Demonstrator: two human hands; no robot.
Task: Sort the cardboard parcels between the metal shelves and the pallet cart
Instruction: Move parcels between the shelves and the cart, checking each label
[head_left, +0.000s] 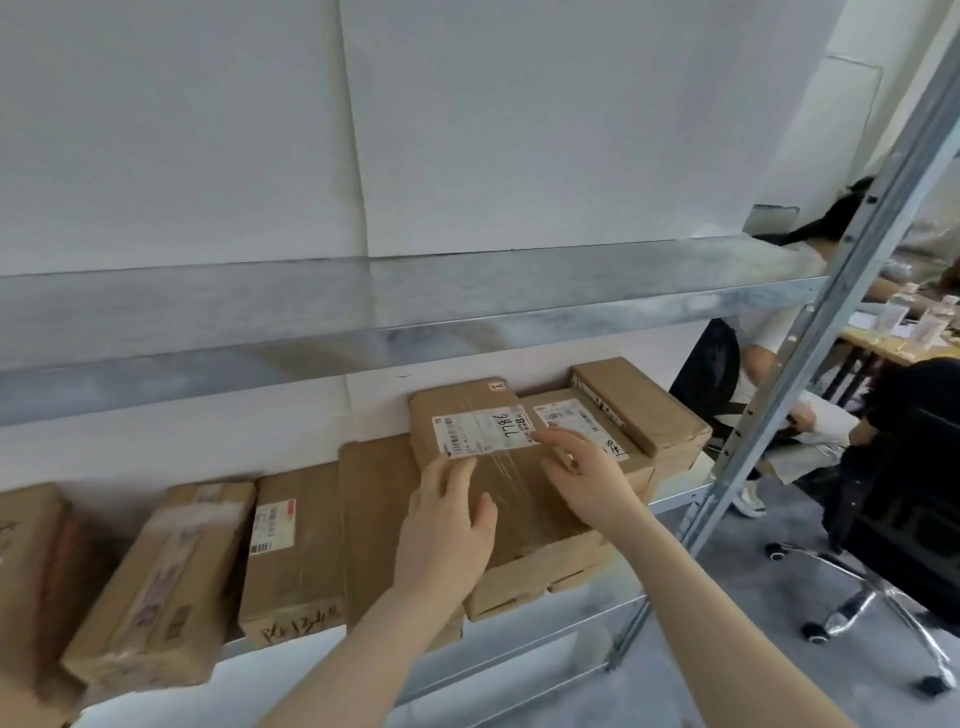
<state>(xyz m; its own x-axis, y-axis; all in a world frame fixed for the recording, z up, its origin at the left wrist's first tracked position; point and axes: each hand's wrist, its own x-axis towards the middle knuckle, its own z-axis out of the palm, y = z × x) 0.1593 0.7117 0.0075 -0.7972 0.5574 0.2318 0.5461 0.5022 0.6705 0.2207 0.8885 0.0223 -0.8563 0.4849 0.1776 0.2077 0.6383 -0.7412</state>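
A row of brown cardboard parcels lies on the lower metal shelf (670, 501). The parcel with a white label marked "9877" (467, 415) lies on top of other boxes right of centre. My left hand (447, 519) rests flat on its near top with straight fingers. My right hand (587, 475) touches its right side with fingers spread. Behind it lie a labelled parcel (576, 415) and a taller box (639, 400). To the left sit a flat box (296, 540), a taped parcel (166, 577) and a partly cut-off box (26, 561).
An upper metal shelf (363, 317) runs across above the parcels, bare. A slanted shelf post (810, 364) stands at the right. Beyond it are a seated person (769, 338), an office chair with wheels (893, 519) and a cluttered wooden table (904, 343). The pallet cart is out of view.
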